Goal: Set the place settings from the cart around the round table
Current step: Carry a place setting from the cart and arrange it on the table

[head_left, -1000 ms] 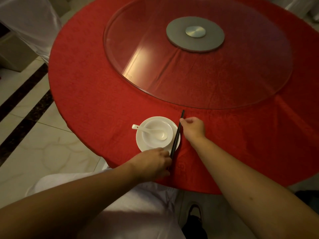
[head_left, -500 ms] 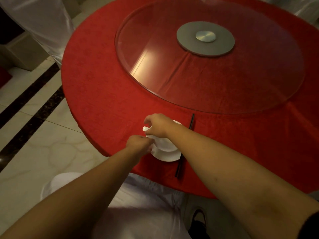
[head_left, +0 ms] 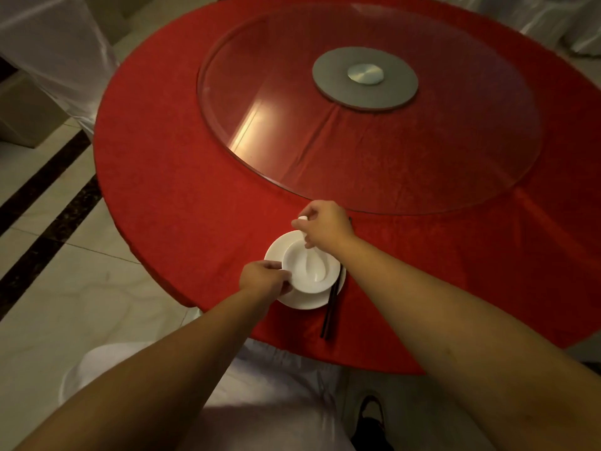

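A white plate (head_left: 276,247) lies near the front edge of the round table (head_left: 169,177) with its red cloth. On the plate stands a white bowl (head_left: 322,281) with a white spoon (head_left: 313,265) in it. My left hand (head_left: 265,278) grips the bowl's left rim. My right hand (head_left: 325,226) pinches the spoon's handle at the bowl's far side. Black chopsticks (head_left: 330,315) lie just right of the plate, their far ends hidden under my right wrist.
A glass turntable (head_left: 455,151) with a grey hub (head_left: 364,78) covers the table's middle. White-covered chairs stand at the far left (head_left: 48,43) and far right (head_left: 553,17). Tiled floor with dark stripes (head_left: 42,203) lies to the left. My shoe (head_left: 370,421) shows below the table's edge.
My right hand left the chopsticks and took the spoon's handle, turning it from left to the far side. My left hand moved from the chopsticks' near end to the bowl's rim.
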`<state>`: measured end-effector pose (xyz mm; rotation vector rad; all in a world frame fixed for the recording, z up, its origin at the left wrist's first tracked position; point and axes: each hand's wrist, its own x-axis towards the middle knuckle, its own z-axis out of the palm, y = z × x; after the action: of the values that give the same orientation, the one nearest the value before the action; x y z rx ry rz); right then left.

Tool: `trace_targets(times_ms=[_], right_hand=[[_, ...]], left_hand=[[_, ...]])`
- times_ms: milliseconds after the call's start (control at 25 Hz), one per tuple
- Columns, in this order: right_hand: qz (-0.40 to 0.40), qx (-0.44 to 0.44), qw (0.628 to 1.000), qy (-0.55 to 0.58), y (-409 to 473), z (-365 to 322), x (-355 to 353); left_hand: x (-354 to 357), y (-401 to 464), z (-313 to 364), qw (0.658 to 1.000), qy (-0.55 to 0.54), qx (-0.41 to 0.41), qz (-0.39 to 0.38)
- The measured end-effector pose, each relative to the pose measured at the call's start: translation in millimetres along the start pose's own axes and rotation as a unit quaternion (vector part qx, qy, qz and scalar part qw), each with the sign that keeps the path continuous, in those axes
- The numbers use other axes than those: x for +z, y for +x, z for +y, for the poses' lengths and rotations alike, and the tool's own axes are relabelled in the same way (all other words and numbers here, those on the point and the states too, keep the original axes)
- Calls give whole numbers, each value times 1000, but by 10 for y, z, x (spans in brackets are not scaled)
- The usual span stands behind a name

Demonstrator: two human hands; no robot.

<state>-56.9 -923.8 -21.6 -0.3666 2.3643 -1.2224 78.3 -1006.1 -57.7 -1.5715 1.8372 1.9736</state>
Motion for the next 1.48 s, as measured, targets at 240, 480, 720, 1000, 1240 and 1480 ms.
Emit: trace_targets(times_ms=[240, 480, 720, 1000, 1240, 1480], right_hand=[[91, 149, 955, 241, -298, 367, -278], [138, 207, 880, 404, -741, 642, -233], [131, 223, 858, 444, -953, 792, -93], [190, 230, 898, 323, -849, 980, -157], [114, 250, 929, 247, -738, 1165, -127], [91, 225, 927, 286, -654, 1118, -172]], left_hand=[[-28, 7, 10, 1000, -13, -6, 3], [-84, 49, -5, 1000, -9, 11, 19], [-90, 102, -50, 1000, -6, 17, 21], [-248, 232, -118, 996, 29, 11, 81], [-214, 284, -139, 999, 30, -15, 2], [-203, 373, -148, 999, 9, -30, -13]])
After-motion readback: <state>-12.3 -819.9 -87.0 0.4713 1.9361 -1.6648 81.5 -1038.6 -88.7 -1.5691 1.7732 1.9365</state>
